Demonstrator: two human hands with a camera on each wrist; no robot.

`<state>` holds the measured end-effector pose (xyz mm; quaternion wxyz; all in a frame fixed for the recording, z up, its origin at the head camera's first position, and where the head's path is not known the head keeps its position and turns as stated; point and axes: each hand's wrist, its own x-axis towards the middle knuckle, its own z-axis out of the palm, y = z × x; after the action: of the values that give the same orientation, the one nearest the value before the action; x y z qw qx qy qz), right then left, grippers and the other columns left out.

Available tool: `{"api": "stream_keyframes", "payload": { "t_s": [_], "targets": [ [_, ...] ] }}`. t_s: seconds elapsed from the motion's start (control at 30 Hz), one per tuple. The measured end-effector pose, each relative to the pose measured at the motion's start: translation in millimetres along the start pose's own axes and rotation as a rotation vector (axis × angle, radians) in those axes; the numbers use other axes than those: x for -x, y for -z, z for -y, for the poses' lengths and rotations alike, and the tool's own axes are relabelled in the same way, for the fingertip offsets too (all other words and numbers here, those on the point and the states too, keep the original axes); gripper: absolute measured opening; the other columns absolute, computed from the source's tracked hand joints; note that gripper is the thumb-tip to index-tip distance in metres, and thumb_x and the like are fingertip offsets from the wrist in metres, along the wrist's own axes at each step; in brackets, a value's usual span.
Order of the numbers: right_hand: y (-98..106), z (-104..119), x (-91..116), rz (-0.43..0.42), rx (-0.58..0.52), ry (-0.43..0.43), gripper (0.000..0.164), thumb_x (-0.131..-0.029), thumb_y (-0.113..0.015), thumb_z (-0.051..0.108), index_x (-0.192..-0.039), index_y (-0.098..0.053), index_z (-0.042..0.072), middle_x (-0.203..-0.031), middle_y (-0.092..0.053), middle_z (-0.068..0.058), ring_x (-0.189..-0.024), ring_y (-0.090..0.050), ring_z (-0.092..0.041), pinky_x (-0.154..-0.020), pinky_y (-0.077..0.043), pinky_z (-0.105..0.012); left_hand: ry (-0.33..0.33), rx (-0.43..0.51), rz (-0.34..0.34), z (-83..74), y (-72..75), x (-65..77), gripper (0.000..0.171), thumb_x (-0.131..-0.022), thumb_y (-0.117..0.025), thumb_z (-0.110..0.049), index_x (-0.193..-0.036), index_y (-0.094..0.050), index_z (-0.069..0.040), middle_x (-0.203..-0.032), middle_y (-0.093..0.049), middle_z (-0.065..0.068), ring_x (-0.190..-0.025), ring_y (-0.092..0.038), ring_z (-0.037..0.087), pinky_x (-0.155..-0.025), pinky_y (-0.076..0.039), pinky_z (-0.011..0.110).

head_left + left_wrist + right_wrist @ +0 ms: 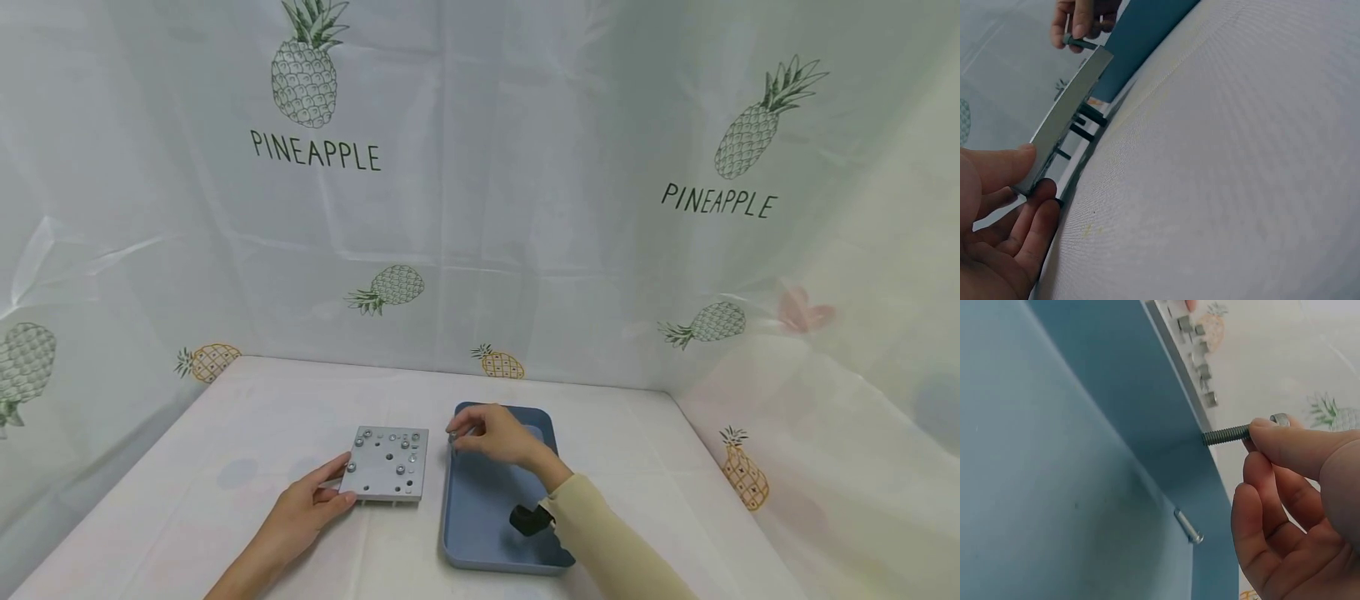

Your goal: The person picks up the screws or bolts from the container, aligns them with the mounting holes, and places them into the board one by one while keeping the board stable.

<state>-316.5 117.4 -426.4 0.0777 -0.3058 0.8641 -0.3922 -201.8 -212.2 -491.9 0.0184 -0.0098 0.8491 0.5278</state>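
A bolt point(1230, 433) is pinched by the right hand point(498, 436) over the far left corner of the blue tray point(480, 517), just beside the metal plate point(386, 463). The plate's near left corner (bolts already seated in it) is gripped by the left hand point(306, 507). Another bolt point(1188, 526) lies in the tray; a pineapple-print cloth point(525, 208) is hung behind.

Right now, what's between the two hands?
The head view shows the grey plate: the left hand grips its near corner, and the right hand pinches a bolt just past its far edge.
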Motion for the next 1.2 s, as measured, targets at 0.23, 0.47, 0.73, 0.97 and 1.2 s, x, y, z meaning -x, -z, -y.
{"api": "stream_keyframes", "payload": {
  "t_s": [0.23,0.47,0.73,0.97,1.2],
  "targets": [
    [-5,10,-1,0.025,-0.038,0.025,0.021,-0.096,-0.081,0.015,-0.117,-0.077,0.008,-0.101,-0.075,0.006,-0.084,-0.063,-0.011,-0.071,-0.049,-0.024,-0.008,0.012,0.003,1.1,-0.1,-0.7,0.074,-0.097,-0.080,-0.026,-0.161,-0.047,-0.010,-0.152,-0.057,0.021,-0.104,-0.068,0.013,-0.083,-0.053,0.022],
    [-13,17,2,0.015,-0.073,0.016,0.019,-0.096,-0.081,0.013,-0.114,-0.078,0.012,-0.101,-0.076,0.003,-0.077,-0.059,-0.009,-0.068,-0.048,-0.023,-0.004,0.009,0.001,-0.3,-0.2,-0.5,0.074,-0.097,-0.080,-0.025,-0.161,-0.047,-0.010,-0.152,-0.057,0.021,-0.104,-0.068,0.013,-0.083,-0.053,0.021],
    [-25,24,7,-0.006,-0.086,-0.002,0.019,-0.095,-0.082,0.012,-0.113,-0.079,0.015,-0.101,-0.076,0.003,-0.076,-0.058,-0.008,-0.067,-0.047,-0.022,0.004,0.016,0.000,-1.1,-0.4,-0.9,0.074,-0.097,-0.081,-0.026,-0.161,-0.047,-0.009,-0.152,-0.057,0.022,-0.102,-0.067,0.013,-0.082,-0.053,0.021],
    [-35,35,12,-0.034,-0.095,0.000,0.018,-0.094,-0.082,0.012,-0.111,-0.080,0.015,-0.100,-0.075,0.005,-0.078,-0.060,-0.010,-0.068,-0.047,-0.023,0.003,0.003,0.001,-0.6,0.5,-1.1,0.075,-0.096,-0.081,-0.028,-0.161,-0.047,-0.011,-0.152,-0.056,0.021,-0.104,-0.068,0.013,-0.084,-0.052,0.021],
    [-41,41,14,-0.038,-0.139,0.000,0.017,-0.094,-0.082,0.010,-0.110,-0.080,0.012,-0.102,-0.077,0.000,-0.078,-0.061,-0.010,-0.068,-0.046,-0.022,-0.004,0.001,-0.002,-1.0,-0.1,-1.0,0.075,-0.097,-0.081,-0.027,-0.161,-0.047,-0.010,-0.153,-0.055,0.022,-0.103,-0.067,0.013,-0.083,-0.052,0.021]
  ]
}}
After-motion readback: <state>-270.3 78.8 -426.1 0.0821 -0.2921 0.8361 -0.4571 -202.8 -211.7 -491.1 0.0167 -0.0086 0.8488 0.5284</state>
